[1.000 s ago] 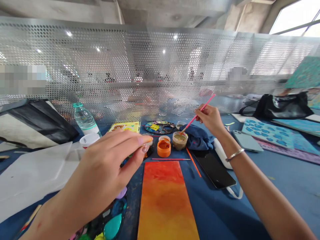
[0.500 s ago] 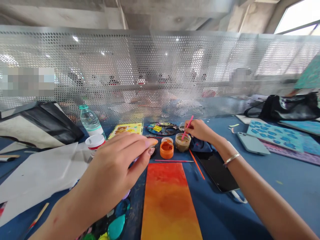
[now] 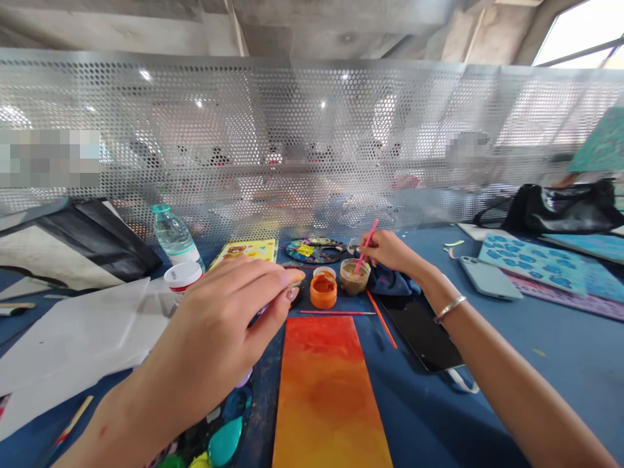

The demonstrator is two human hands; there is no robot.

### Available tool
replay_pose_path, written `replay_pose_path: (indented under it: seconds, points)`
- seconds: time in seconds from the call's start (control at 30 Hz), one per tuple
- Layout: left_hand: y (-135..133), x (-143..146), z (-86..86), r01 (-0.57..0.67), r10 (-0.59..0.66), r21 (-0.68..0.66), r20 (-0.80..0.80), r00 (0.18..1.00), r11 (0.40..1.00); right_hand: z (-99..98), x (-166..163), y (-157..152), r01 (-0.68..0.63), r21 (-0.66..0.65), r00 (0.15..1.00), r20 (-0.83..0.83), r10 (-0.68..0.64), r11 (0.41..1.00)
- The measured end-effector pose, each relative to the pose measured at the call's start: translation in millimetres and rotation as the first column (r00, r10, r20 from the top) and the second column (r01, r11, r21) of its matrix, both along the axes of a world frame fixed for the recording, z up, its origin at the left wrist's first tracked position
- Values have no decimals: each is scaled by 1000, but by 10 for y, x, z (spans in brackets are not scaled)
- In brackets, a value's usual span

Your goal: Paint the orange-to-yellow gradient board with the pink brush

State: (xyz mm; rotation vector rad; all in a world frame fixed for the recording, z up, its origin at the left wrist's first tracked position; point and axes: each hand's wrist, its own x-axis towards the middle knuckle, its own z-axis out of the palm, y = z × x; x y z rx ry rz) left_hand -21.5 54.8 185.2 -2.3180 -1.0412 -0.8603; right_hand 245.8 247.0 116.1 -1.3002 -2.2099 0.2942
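In my right hand (image 3: 385,250) is a pink paintbrush (image 3: 369,239), its lower end dipped in a clear cup of murky brown water (image 3: 354,281). My left hand (image 3: 229,302) is raised at centre left, thumb and fingers pinched together. Something small with an orange edge shows at its fingertips, too hidden to name. Just right of those fingertips stands an open jar of orange paint (image 3: 323,294). Nearer to me lies a canvas (image 3: 326,390) painted from red through orange to yellow. A paint palette (image 3: 227,416) is partly covered by my left forearm.
Two thin brushes, one pink (image 3: 336,312) and one orange (image 3: 383,320), lie by the canvas. A black tablet or phone (image 3: 424,338) is under my right forearm. A water bottle (image 3: 173,234) and a white tub (image 3: 183,276) stand left. A perforated metal screen (image 3: 312,149) closes off the back.
The whole view has shifted very slightly. Both hands keep nearly the same place, and the pink paintbrush stays in the cup.
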Motion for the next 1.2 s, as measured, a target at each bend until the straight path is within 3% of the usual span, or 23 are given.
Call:
replay_pose_path:
  seconds: [0.1,0.3,0.47,0.63,0.77,0.9,1.2]
  points:
    - [13,7,7,10,-10,7,6,1000,1000,17,64,41,31,27,996,-86,-28,999]
    - [33,-19,-16,10,-11,31,36,999,999,225,277,21,237,185,923,-350,-162,954]
    - [33,-25,-24,0,0,23,22,1000,1000,307,276,-80,311,251,887,-422,-186,917]
    - [39,-15,-21,8,-8,42,0,1000,999,195,87,-78,274,279,935,-303,-187,920]
    - [34,-20,-19,14,-12,57,-34,999,998,17,-59,5,152,196,987,-84,-138,969]
    - [59,-20,-29,8,-5,45,-67,998,999,-80,-62,78,137,154,988,44,-145,979]
    - [185,-72,-83,2,4,44,-142,990,999,-70,-39,90,141,110,980,122,-154,984]
